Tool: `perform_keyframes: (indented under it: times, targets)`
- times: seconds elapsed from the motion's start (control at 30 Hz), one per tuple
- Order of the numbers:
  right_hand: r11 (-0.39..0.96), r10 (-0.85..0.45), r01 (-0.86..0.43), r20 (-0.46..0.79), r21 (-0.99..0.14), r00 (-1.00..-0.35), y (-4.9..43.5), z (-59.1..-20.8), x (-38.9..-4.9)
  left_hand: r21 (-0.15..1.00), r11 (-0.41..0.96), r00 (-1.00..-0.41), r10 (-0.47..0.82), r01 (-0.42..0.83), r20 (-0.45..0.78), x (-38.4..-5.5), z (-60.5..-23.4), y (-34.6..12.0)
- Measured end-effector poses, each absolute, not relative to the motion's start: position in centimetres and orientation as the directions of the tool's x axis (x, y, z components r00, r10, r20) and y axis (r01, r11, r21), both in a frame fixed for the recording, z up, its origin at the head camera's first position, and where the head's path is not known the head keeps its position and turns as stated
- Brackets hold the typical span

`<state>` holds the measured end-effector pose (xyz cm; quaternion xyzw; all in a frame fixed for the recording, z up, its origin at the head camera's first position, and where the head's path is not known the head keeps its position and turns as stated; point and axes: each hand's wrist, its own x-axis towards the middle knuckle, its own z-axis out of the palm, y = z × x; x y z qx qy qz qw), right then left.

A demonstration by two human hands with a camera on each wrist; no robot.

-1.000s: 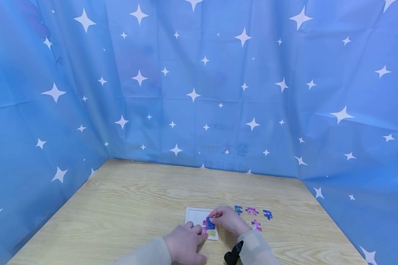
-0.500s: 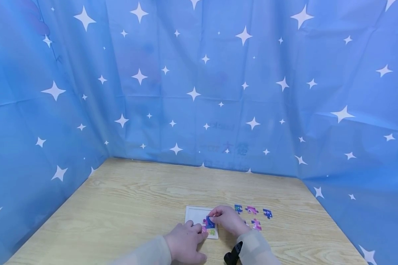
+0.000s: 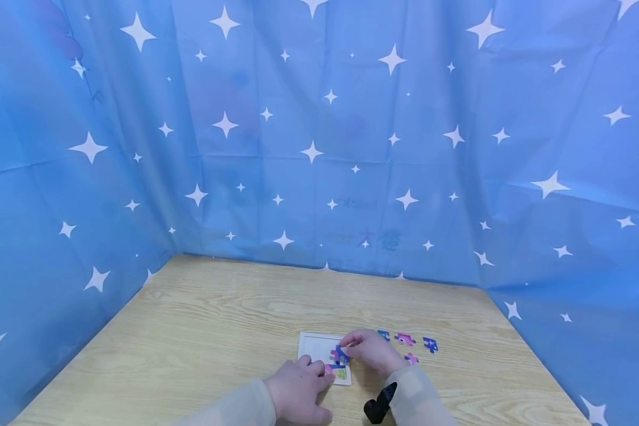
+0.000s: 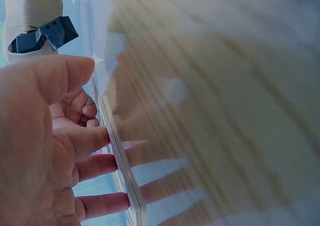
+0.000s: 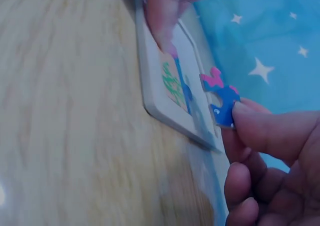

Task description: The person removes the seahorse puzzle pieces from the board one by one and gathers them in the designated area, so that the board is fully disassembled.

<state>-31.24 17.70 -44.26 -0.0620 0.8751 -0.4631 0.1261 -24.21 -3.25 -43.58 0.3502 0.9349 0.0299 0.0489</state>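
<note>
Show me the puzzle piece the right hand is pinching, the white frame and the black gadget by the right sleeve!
Puzzle piece [image 5: 226,106]: right wrist view, on its blue part.
White frame [image 5: 170,113]: right wrist view, on its bare rim.
Black gadget [image 3: 375,409]: head view, on its lower part.

Pink-and-blue puzzle piece [image 5: 228,112], white tray [image 3: 314,345], tan grained table [image 3: 218,331], white-starred blue curtain [image 3: 351,124]

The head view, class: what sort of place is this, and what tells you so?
Probably an indoor tabletop puzzle corner, screened off: a blue, star-patterned curtain hangs behind and beside the wooden table, where a white puzzle tray and loose puzzle pieces lie.
</note>
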Motion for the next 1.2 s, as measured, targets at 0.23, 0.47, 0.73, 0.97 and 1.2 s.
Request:
perform_keyframes:
  times: [0.23,0.47,0.73,0.97,1.2]
  targets:
    - [0.52,-0.219,0.016,-0.152,-0.854,-0.964,19.4,-44.2,-31.3,0.087,0.755,-0.752,0.655,0.65,-0.072,-24.1,-43.7,-3.3]
    - [0.505,-0.177,0.05,-0.16,-0.862,-0.971,22.4,-44.0,-31.4,0.09,0.757,-0.752,0.653,0.647,-0.088,-24.1,-43.8,-3.1]
    - [0.426,-0.23,0.106,-0.22,-0.899,-0.948,26.9,-43.6,-31.4,0.089,0.762,-0.757,0.647,0.641,-0.086,-23.9,-43.6,-3.1]
    - [0.516,-0.102,0.114,-0.193,-0.849,-0.976,29.7,-43.6,-31.5,0.101,0.764,-0.759,0.645,0.638,-0.089,-23.9,-43.5,-3.1]
    - [0.564,-0.089,0.134,-0.221,-0.815,-0.971,32.4,-43.4,-31.5,0.08,0.767,-0.763,0.642,0.637,-0.079,-23.9,-43.6,-3.1]
